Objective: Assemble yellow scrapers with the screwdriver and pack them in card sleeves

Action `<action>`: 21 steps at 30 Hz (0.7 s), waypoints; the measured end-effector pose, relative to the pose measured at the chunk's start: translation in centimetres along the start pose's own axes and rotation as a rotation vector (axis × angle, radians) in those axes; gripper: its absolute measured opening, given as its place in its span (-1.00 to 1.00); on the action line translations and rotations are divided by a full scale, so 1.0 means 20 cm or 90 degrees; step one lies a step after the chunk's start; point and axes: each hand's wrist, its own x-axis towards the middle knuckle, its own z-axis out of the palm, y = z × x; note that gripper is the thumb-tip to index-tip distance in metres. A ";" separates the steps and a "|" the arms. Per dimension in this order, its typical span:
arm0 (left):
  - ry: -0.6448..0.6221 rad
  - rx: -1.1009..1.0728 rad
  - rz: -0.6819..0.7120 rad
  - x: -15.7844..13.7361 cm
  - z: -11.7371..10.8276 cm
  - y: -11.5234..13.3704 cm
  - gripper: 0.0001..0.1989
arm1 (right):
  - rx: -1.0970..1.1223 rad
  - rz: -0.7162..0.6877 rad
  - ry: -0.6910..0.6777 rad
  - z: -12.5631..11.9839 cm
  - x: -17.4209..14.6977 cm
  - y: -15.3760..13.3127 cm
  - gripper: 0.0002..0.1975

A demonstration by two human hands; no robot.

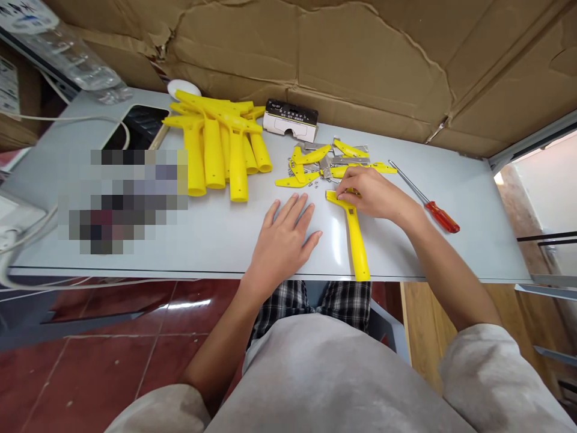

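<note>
A yellow T-shaped plastic handle lies on the table with its grip toward the front edge. Over its head, my right hand is closed in a pinch; what the fingertips hold, if anything, is hidden. My left hand rests palm down on the tabletop, fingers stretched out, left of the handle and apart from it. Just beyond both hands lies a loose pile of yellow plastic strips, flat metal pieces and small screws. To the right of my right hand is a screwdriver with a red handle.
Several more yellow T-shaped handles are stacked at the left back. A small black and white box stands by the cardboard behind the table. A plastic bottle and white cables are at far left, near a blurred patch.
</note>
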 end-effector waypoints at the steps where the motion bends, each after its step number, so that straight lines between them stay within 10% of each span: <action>1: -0.001 0.003 0.001 0.00 0.00 0.00 -0.44 | -0.001 0.001 -0.001 0.00 0.00 0.00 -0.69; 21: 0.007 -0.010 -0.005 -0.01 0.01 0.00 -0.45 | 0.027 -0.018 0.055 0.03 -0.08 0.04 -0.50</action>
